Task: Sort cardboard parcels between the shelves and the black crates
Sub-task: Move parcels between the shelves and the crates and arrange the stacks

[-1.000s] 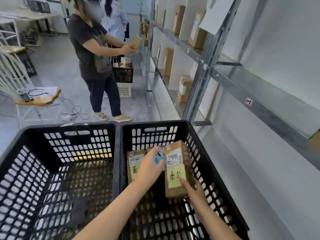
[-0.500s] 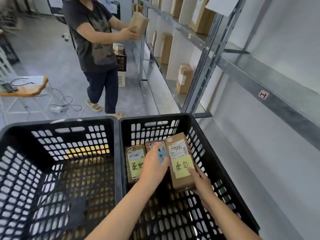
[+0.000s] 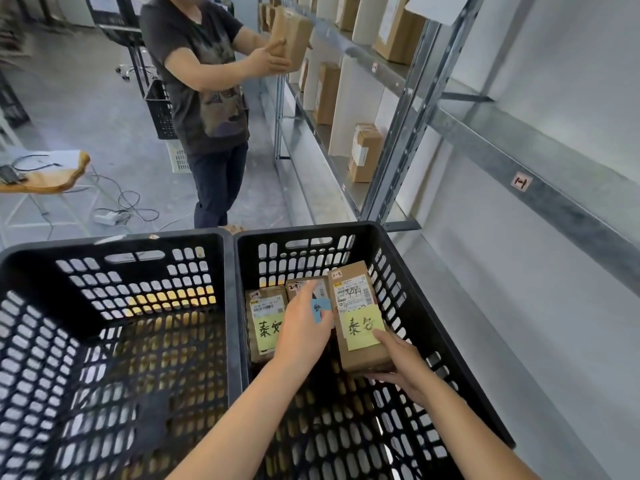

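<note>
Two black crates stand side by side in front of me, the left crate [image 3: 114, 271] and the right crate [image 3: 419, 282]. In the right crate three cardboard parcels stand against the far wall. My right hand [image 3: 398, 362] grips the bottom of the rightmost parcel [image 3: 356, 317], which carries a yellow note. My left hand [image 3: 304, 327] lies over the middle parcel [image 3: 301, 287] with a blue note, fingers around it. The left parcel [image 3: 265, 323] with a yellow note stands untouched. The metal shelves [image 3: 519, 143] run along the right.
A person in a dark shirt [image 3: 204, 81] stands ahead, holding a cardboard parcel [image 3: 291, 36] up to the shelf. More parcels [image 3: 363, 152] stand on the shelves. Another black crate [image 3: 161, 112] sits behind that person. Cables [image 3: 128, 206] lie on the floor, beside a chair [image 3: 45, 178].
My view has shifted closer to the shelves. The rightmost parcel has risen slightly in my right hand. The person ahead has lifted a parcel higher toward the shelf.
</note>
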`<state>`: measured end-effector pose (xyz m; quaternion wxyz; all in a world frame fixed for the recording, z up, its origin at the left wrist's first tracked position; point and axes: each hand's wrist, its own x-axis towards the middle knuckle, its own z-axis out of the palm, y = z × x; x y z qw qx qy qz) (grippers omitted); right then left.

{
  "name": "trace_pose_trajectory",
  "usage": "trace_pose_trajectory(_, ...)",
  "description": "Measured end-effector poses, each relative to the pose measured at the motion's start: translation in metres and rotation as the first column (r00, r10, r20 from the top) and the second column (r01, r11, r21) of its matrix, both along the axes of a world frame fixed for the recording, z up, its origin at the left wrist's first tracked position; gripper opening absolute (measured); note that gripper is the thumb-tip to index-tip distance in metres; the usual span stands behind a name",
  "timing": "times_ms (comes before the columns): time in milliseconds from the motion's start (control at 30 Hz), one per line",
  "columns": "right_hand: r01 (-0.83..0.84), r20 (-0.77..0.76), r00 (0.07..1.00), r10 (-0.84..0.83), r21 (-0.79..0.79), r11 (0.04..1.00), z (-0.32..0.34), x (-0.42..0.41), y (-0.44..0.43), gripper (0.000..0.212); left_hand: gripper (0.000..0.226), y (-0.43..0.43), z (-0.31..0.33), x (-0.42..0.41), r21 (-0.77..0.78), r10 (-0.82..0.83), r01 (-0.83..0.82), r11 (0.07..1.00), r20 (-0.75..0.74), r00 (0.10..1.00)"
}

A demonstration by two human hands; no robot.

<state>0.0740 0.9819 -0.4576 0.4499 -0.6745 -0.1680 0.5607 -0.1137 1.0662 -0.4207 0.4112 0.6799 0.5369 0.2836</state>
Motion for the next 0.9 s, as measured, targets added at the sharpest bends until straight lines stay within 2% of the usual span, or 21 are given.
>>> trace_pose_trajectory(67,-0.009,-0.049,0.999,0.009,0.008,1.0,-0.001,0.008,-0.004,0.038,0.064,-0.003,-0.002,0.0,0.013,-0.022,0.022,1.0,-0.026,0.999)
trace_pose_trajectory(133,-0.005,-0.008,1.0,0.006,0.03,1.0,-0.002,0.006,-0.006,0.04,0.064,-0.004,-0.003,0.001,0.011,-0.036,0.037,0.999,-0.034,0.999)
trace_pose_trajectory(200,-0.047,0.166,0.985,0.038,0.055,0.997,-0.006,-0.001,-0.006,0.049,0.063,-0.004,-0.003,0.0,0.002,-0.05,0.05,0.999,-0.031,0.998)
trace_pose_trajectory(267,-0.146,0.369,0.923,0.111,0.069,0.987,-0.01,-0.007,-0.003,0.058,0.062,-0.003,-0.004,-0.001,-0.006,-0.062,0.062,0.998,-0.018,0.998)
trace_pose_trajectory(300,-0.168,0.398,0.91,0.121,0.086,0.982,-0.011,-0.01,0.0,0.061,0.062,-0.002,-0.004,-0.001,-0.006,-0.061,0.061,0.998,-0.016,0.998)
trace_pose_trajectory(400,-0.052,0.249,0.968,0.014,0.149,0.988,-0.01,-0.019,0.009,0.049,0.062,-0.002,-0.005,-0.001,-0.011,-0.043,0.043,0.999,-0.034,0.998)
trace_pose_trajectory(500,0.108,0.09,0.989,-0.12,0.125,0.986,-0.013,-0.019,0.01,0.032,0.064,-0.002,-0.005,-0.002,-0.013,-0.042,0.041,0.999,-0.049,0.998)
trace_pose_trajectory(633,0.166,-0.059,0.985,-0.163,0.052,0.985,-0.024,-0.009,0.007,0.032,0.064,-0.001,-0.003,-0.003,-0.034,-0.042,0.041,0.999,-0.034,0.999)
trace_pose_trajectory(800,0.177,-0.092,0.98,-0.177,-0.004,0.984,-0.026,0.002,0.008,0.033,0.064,0.0,-0.001,-0.003,-0.043,-0.024,0.024,0.999,-0.014,1.0)
trace_pose_trajectory(900,0.235,-0.037,0.971,-0.238,-0.06,0.97,-0.025,0.004,0.005,0.033,0.064,-0.001,0.0,-0.004,-0.057,-0.02,0.02,0.998,0.0,1.0)
